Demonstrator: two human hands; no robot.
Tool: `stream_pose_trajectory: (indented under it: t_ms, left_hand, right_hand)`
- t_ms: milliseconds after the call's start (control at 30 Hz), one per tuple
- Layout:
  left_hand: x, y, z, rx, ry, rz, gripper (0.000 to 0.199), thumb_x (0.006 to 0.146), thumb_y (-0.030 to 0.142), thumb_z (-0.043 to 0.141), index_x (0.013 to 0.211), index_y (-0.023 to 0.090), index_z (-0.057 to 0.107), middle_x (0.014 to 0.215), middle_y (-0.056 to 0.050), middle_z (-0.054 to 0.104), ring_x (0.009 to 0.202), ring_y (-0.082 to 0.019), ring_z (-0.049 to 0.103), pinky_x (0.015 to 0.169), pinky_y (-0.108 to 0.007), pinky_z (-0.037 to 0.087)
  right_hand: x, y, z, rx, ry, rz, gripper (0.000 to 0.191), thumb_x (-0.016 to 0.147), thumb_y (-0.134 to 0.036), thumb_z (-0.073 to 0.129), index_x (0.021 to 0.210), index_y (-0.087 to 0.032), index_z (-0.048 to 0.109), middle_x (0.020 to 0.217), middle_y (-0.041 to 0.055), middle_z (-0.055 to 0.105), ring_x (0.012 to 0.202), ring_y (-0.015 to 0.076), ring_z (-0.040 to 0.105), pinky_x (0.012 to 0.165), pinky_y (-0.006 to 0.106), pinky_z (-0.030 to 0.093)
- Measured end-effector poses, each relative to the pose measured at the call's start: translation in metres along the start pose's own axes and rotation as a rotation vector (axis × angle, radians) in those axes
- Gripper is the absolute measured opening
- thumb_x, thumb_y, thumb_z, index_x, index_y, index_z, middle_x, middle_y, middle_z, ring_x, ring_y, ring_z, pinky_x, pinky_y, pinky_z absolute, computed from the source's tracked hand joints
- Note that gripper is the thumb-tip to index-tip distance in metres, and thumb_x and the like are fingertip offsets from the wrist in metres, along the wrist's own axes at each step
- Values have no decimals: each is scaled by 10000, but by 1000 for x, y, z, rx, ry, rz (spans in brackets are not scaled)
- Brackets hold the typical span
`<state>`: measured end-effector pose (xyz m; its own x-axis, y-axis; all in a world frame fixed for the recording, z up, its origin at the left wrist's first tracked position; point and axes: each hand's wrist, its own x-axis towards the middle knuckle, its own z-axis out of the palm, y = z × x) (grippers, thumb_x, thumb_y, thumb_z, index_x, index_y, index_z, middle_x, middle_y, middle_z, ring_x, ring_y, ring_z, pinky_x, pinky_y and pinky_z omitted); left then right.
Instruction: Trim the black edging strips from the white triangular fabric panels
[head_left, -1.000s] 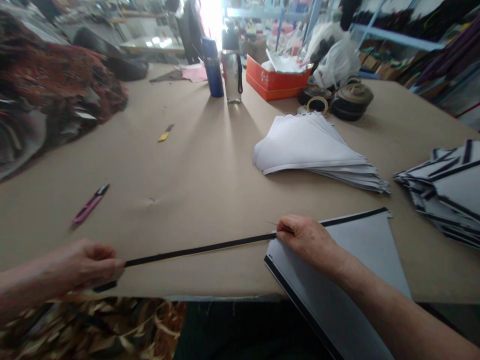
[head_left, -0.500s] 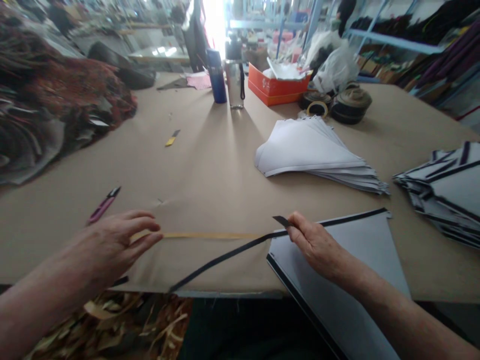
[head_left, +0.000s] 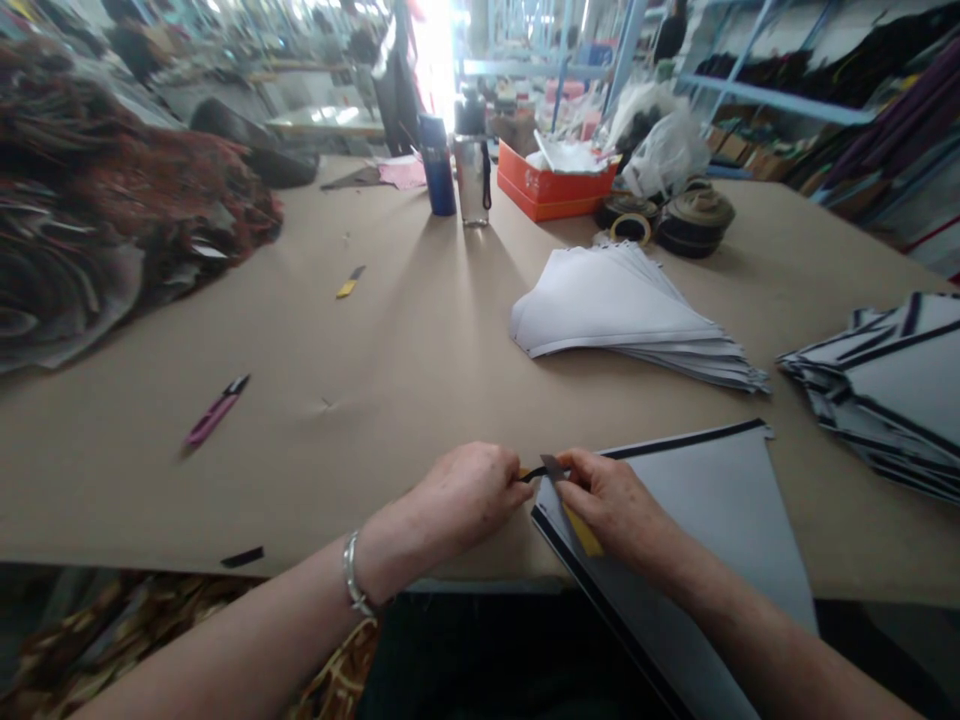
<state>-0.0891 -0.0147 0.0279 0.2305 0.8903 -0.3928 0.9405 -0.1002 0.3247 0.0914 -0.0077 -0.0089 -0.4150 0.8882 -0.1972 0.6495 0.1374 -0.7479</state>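
Note:
My left hand (head_left: 476, 492) is closed on the black strip (head_left: 532, 474), just left of a grey-white panel (head_left: 697, 500). Between the fingers of my right hand (head_left: 611, 495) is a blade (head_left: 553, 468) with a yellow part (head_left: 581, 528), held over the panel's upper left corner. The black strip runs along the panel's top edge, and another black band (head_left: 585, 585) borders its lower left edge. The panel overhangs the front of the table (head_left: 420, 380). My left fingertips and the blade are close but apart.
Pink snips (head_left: 217, 412), a small yellow-ended blade (head_left: 350, 282) and a short black scrap (head_left: 242, 557) lie to the left. White panels (head_left: 615, 305) are stacked behind my right hand, black-edged ones (head_left: 900, 385) at right. Two bottles (head_left: 472, 165) and an orange box (head_left: 555, 185) stand farther back.
My left hand has moved right from the table's left part and closed on the black strip. My right hand has turned the blade, so its yellow part now shows.

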Motion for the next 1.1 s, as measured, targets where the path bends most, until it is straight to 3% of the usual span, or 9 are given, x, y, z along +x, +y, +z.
stream_pose_trajectory:
  t_ms: [167,367,533,700,800,933,1033,1100]
  left_hand:
    - [7,2,3,-52,-20,12,260,773,213,456,703,173,703,600,-73,647,496,-144,495,491,-254,305]
    - [1,11,9,-227,-47,197,258,811,235,440,601,172,577,529,42,459,530,-91,408,495,-195,288]
    - [7,10,18,-438,100,167,263,791,313,443,562,185,459,537,54,381,540,-101,374,523,-217,281]
    - [22,7,36,-393,145,229,234,802,291,408,629,191,528,631,7,528,617,-141,499,592,-244,345]
    - [26,3,42,-381,109,244,228,812,282,407,672,195,564,687,-16,588,662,-159,551,626,-253,383]
    - [27,2,41,-379,109,261,226,811,257,407,690,194,587,707,-18,617,673,-160,570,640,-251,399]
    - [29,2,39,-403,138,228,239,796,262,418,664,190,603,633,0,585,623,-152,544,591,-239,385]
    - [32,0,36,-457,150,189,256,787,300,438,658,187,628,594,7,571,597,-149,530,560,-232,381]
  right_hand:
    - [3,-1,6,-83,2,8,174,818,-175,485,882,-185,647,664,2,629,618,139,562,583,241,339]
    - [5,1,7,-72,5,-9,130,771,-133,494,781,-177,616,691,15,632,647,132,543,583,234,317]
    - [14,6,-3,382,108,46,81,741,-189,572,661,-173,574,596,-33,528,596,104,467,548,210,318]
    - [30,21,-12,798,139,154,138,789,-316,511,745,-187,493,672,1,598,598,128,590,613,264,490]
    - [37,48,-40,868,282,190,170,786,-347,515,767,-208,420,768,37,634,677,142,646,698,309,534]
    - [35,103,-103,754,576,232,207,786,-371,517,781,-223,374,805,23,615,697,120,635,701,268,523]
    - [15,137,-139,586,689,263,235,800,-432,493,830,-222,395,763,5,600,608,119,600,597,252,498]
    - [-7,149,-149,455,690,275,255,799,-454,495,851,-215,426,696,-14,586,535,123,559,544,254,466]
